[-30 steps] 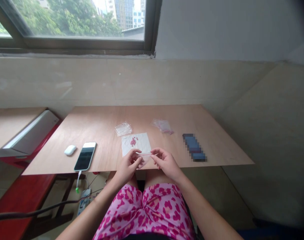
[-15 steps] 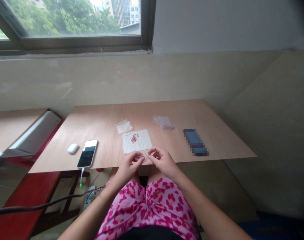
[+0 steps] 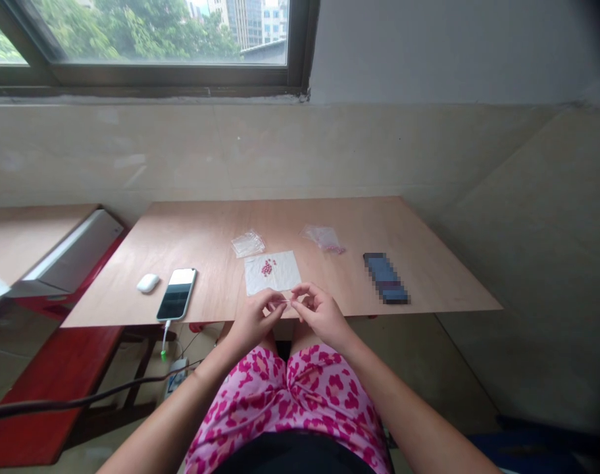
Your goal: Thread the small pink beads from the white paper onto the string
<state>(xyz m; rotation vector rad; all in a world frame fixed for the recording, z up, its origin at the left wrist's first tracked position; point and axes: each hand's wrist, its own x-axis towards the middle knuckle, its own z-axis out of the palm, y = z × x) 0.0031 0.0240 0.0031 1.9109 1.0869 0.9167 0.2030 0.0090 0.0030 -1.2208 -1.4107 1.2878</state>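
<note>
Just over the table's near edge, my left hand (image 3: pixel 255 319) and my right hand (image 3: pixel 322 316) meet fingertip to fingertip. Both pinch a small clear plastic bag (image 3: pixel 287 301), of which only a thin pale edge shows between the fingers. Right beyond them a white sheet (image 3: pixel 286 271), paper or cloth, lies flat. On it is a loose cluster of small pinkish-red beads (image 3: pixel 267 268). Behind the sheet to the left are several clear plastic bags (image 3: pixel 248 243). Another clear bag (image 3: pixel 324 237) with pinkish-red beads at its lower end lies behind to the right.
A phone (image 3: pixel 177 294) with a cable plugged in and a white earbud case (image 3: pixel 148 283) sit on the table's left. A dark, pixelated flat object (image 3: pixel 386 278) lies at the right. The wooden tabletop (image 3: pixel 428 289) ends just before my lap. A red bench (image 3: pixel 48 401) stands lower left.
The view has shifted slightly. My fingertips have drawn closer together on the clear bag, and less of it shows. The things on the table lie as before.
</note>
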